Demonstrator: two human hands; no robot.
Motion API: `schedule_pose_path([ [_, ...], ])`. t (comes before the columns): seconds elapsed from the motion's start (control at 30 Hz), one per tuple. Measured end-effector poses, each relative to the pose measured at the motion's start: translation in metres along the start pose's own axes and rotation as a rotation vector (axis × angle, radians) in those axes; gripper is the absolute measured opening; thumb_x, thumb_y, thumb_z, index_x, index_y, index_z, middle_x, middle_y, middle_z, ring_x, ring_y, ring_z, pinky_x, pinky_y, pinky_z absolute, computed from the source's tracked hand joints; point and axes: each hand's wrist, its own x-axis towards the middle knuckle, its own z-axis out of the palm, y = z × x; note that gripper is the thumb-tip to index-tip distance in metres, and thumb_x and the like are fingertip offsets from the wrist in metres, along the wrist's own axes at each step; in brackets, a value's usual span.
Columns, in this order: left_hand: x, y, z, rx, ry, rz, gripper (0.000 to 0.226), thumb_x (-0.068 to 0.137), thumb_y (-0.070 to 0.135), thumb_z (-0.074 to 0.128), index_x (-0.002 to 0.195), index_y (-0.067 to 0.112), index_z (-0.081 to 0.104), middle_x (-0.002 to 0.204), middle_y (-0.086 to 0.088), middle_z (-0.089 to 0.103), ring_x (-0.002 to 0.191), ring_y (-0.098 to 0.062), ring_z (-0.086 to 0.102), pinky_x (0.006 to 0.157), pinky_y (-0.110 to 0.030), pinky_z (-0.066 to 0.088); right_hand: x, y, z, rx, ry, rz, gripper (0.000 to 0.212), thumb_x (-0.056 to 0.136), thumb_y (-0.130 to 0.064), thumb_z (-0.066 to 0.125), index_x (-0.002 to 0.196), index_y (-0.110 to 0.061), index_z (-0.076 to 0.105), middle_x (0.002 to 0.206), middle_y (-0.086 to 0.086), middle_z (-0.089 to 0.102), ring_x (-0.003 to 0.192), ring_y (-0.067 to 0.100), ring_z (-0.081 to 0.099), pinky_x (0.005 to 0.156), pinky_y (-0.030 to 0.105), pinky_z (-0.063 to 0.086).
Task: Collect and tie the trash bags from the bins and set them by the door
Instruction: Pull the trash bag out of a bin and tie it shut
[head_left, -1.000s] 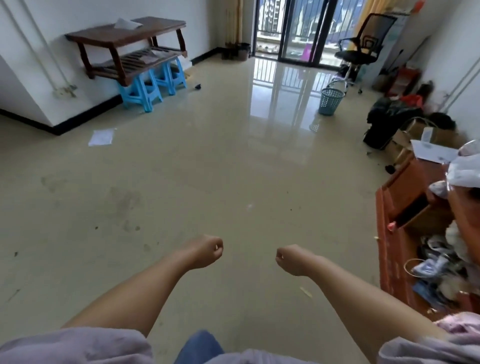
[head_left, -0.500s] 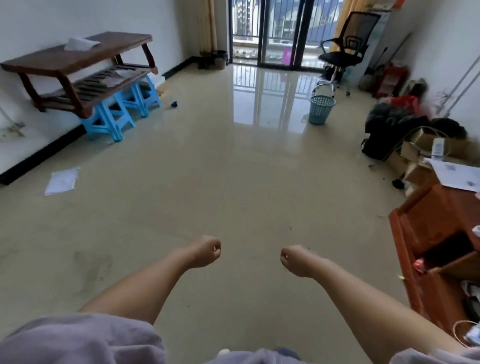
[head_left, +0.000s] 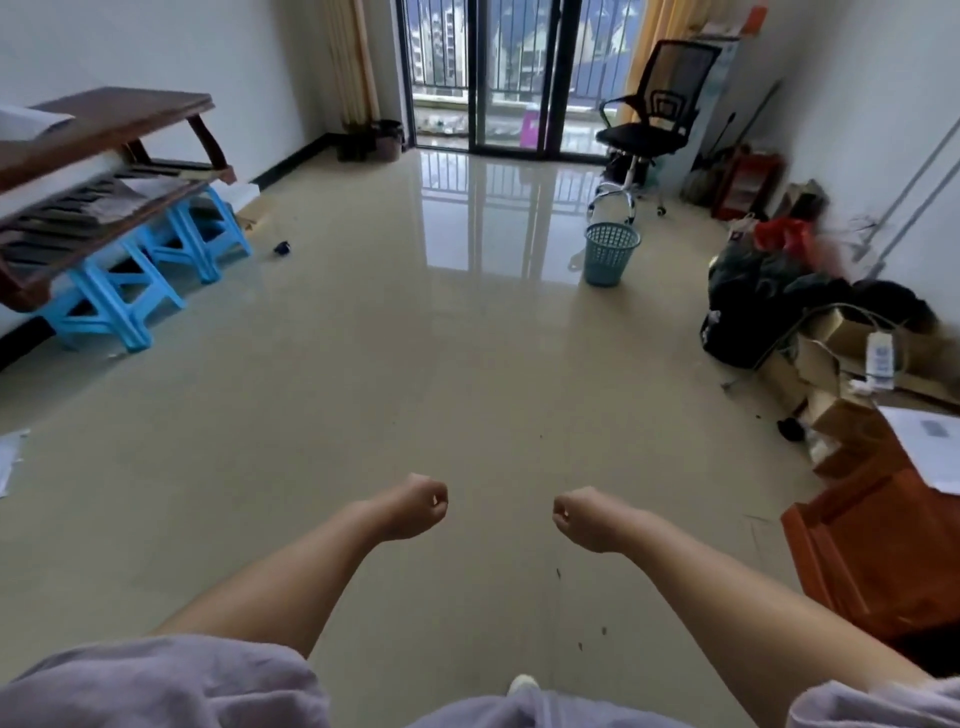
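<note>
Ahead, seemingly unlined teal bin (head_left: 611, 253)

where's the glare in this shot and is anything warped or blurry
Head view: daylight through the balcony door throws a bright reflection on the glossy floor beside the blue bin; the wide-angle lens bends the wooden bench and the right wall; red clutter at right looks smeared.

A wide stretch of bare floor (head_left: 395, 395) runs ahead to the teal bin (head_left: 611, 253). Blue stools (head_left: 130, 291) under a wooden bench (head_left: 104, 135) line the left side; boxes (head_left: 852, 364), dark bags (head_left: 753, 306) and an orange cabinet (head_left: 872, 561) crowd the right.
</note>
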Motion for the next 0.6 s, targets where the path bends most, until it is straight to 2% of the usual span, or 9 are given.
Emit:
schedule_pose_path([
  [0.1,0.058,0.009,-0.036,-0.014,0.052,0.003,0.025,0.092,0.019,0.046,0.100,0.008,0.066,0.104,-0.013,0.067,0.080,-0.020,0.053,0.067,-0.022,0.034,0.056,0.024,-0.051,-0.059,-0.015,-0.009,0.035,0.099,-0.026,0.033,0.115,-0.006,0.057,0.119,0.016,0.061,0.107,0.030,0.059,0.083,0.028,0.044],
  [0.23,0.128,-0.003,-0.074,-0.046,0.036,-0.037,0.026,0.093,0.018,0.044,0.103,0.007,0.065,0.108,-0.015,0.067,0.095,-0.029,0.061,0.070,-0.026,0.038,0.141,0.033,-0.099,-0.056,-0.015,-0.036,0.033,0.096,-0.028,0.037,0.109,-0.009,0.061,0.111,0.016,0.064,0.102,0.029,0.061,0.087,0.031,0.048],
  [0.43,0.255,-0.052,-0.141,-0.009,0.001,-0.078,0.035,0.098,0.032,0.040,0.104,0.006,0.062,0.110,-0.015,0.065,0.099,-0.029,0.059,0.068,-0.024,0.031,0.285,0.018,-0.171,-0.111,-0.031,-0.122,0.041,0.101,-0.029,0.029,0.119,-0.003,0.055,0.126,0.018,0.058,0.115,0.033,0.056,0.091,0.033,0.044],
  [0.6,0.361,-0.085,-0.213,0.055,-0.095,-0.056,0.039,0.098,0.039,0.039,0.100,0.007,0.061,0.108,-0.017,0.065,0.097,-0.032,0.060,0.073,-0.030,0.041,0.392,0.011,-0.232,-0.041,-0.057,-0.080,0.040,0.101,-0.030,0.029,0.116,-0.003,0.054,0.123,0.018,0.059,0.111,0.034,0.056,0.088,0.033,0.045],
])
